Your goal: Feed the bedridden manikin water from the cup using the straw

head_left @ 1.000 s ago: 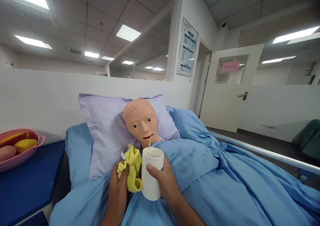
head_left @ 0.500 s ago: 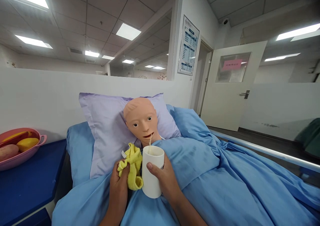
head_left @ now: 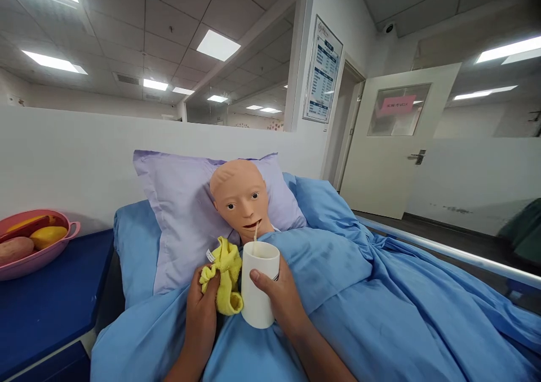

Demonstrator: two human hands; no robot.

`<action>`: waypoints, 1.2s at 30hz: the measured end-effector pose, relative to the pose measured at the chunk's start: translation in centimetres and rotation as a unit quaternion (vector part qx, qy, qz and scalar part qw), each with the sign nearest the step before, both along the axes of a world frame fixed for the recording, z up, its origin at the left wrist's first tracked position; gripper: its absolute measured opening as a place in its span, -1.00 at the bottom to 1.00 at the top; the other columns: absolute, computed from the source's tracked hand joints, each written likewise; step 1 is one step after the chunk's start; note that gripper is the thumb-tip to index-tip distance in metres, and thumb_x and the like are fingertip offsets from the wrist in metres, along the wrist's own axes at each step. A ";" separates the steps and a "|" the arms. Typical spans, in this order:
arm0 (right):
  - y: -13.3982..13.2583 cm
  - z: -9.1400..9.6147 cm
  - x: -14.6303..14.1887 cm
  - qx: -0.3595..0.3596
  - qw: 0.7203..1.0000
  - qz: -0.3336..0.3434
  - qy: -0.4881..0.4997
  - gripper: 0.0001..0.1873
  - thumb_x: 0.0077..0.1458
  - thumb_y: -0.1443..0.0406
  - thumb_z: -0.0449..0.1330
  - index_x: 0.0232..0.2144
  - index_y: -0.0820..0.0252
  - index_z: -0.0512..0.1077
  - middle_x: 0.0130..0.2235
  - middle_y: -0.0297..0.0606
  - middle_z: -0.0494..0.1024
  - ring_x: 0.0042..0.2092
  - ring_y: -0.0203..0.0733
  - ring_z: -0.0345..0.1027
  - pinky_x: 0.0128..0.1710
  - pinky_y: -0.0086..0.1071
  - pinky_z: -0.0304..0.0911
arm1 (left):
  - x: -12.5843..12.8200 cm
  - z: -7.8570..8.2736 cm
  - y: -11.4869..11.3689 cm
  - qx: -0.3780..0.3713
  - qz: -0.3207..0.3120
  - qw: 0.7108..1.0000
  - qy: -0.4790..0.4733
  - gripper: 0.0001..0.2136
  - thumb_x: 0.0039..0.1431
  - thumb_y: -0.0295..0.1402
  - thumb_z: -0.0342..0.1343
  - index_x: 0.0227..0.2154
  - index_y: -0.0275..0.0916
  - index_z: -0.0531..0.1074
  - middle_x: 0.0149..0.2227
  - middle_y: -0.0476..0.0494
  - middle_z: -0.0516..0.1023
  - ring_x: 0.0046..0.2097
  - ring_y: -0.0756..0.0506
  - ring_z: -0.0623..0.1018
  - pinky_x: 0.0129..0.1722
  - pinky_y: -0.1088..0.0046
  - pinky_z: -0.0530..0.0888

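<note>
My right hand (head_left: 281, 305) grips a tall white cup (head_left: 257, 283) held just below the chin of a training manikin (head_left: 243, 199). A thin straw (head_left: 255, 232) runs from the cup up to the manikin's mouth. My left hand (head_left: 203, 306) is closed on a crumpled yellow cloth (head_left: 224, 275), held right beside the cup on its left. The manikin lies on a lilac pillow (head_left: 177, 213), covered to the neck by a blue blanket (head_left: 372, 303).
A blue bedside cabinet (head_left: 46, 303) at the left carries a pink bowl (head_left: 46, 251) of fruit. A metal bed rail (head_left: 448, 255) runs along the right side. Behind stand a white partition wall (head_left: 84, 156) and a white door (head_left: 393, 145).
Both hands keep the same hold on the cloth and the cup. The view has shifted slightly, so the scene sits a little higher and further right.
</note>
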State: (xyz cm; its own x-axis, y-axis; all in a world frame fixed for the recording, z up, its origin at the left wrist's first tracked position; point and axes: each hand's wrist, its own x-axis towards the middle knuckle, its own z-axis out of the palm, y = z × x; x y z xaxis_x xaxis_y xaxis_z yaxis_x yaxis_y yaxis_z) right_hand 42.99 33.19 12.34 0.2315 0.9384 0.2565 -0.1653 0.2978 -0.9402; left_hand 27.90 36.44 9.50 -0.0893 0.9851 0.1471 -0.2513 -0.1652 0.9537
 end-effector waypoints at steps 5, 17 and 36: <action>0.2 -0.1 0.2 -0.003 1.000 0.002 0.007 -0.24 -0.16 -0.05 0.46 0.02 0.16 0.40 -0.15 -0.18 0.61 -0.15 0.01 0.48 -0.19 -0.18 0.44 | 0.0 0.1 0.1 -0.007 0.005 1.000 0.002 -0.53 0.02 0.02 0.24 -0.12 -0.20 0.43 -0.19 -0.09 0.59 -0.17 -0.16 0.58 -0.20 0.38 0.53; 0.4 0.4 1.0 -0.034 0.998 0.003 0.046 -0.34 -0.15 -0.09 0.44 -0.09 0.17 0.47 -0.27 -0.19 0.63 -0.29 -0.02 0.52 -0.38 -0.27 0.41 | -0.1 -0.7 0.3 -0.003 -0.012 1.000 -0.019 -0.55 0.03 0.01 0.26 -0.12 -0.19 0.41 -0.24 -0.06 0.59 -0.23 -0.12 0.56 -0.23 0.39 0.51; 0.6 -1.2 1.0 0.009 0.999 -0.038 0.026 -0.33 -0.12 -0.07 0.43 -0.04 0.17 0.47 -0.16 -0.12 0.66 -0.13 0.08 0.55 -0.17 -0.14 0.48 | -0.1 -0.5 -0.3 0.016 -0.050 0.999 -0.013 -0.46 0.06 0.00 0.26 0.02 -0.18 0.37 -0.07 -0.16 0.58 -0.10 -0.15 0.58 -0.11 0.34 0.54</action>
